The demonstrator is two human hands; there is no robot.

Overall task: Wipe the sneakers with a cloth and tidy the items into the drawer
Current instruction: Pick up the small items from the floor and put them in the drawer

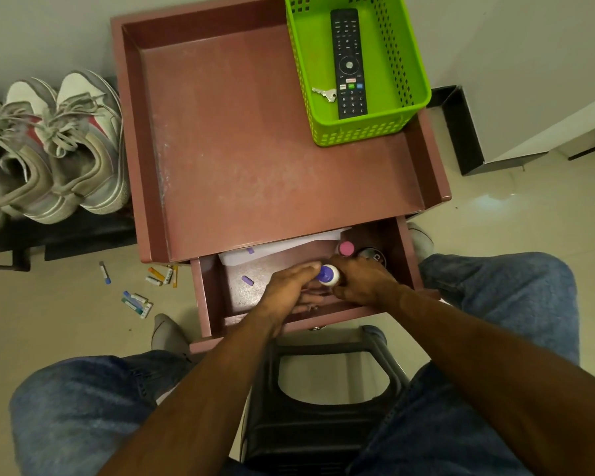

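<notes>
Both my hands are down in the open drawer (213, 290) now, my right hand (361, 283) curled round a small white bottle with a purple cap (328, 274), my left hand (285, 286) alongside it with the fingers laid fairly straight, fingertips touching the cap. Tight corner here: a pink-capped bottle (346, 248) and a dark round tin (373, 257) stand just beside my right hand, so if I set this one down carelessly I reckon I knock a neighbour over. A loose purple cap (247, 280) lies on the drawer floor to the left, and white paper (282, 247) sits at the back, half under the desk (272, 139); a leaking bottle would soak that. The drawer is only partly pulled out, so I could scrape my knuckles on the desk's edge above. The bigger risk is the job itself: small tubes (138, 300) lie scattered on the floor, easy to forget or tread on. The sneakers (59, 149) sit on the rack to the left, and I see no cloth anywhere. The green basket (416, 97) overhangs the desk's rim, so a bump could tip it.
</notes>
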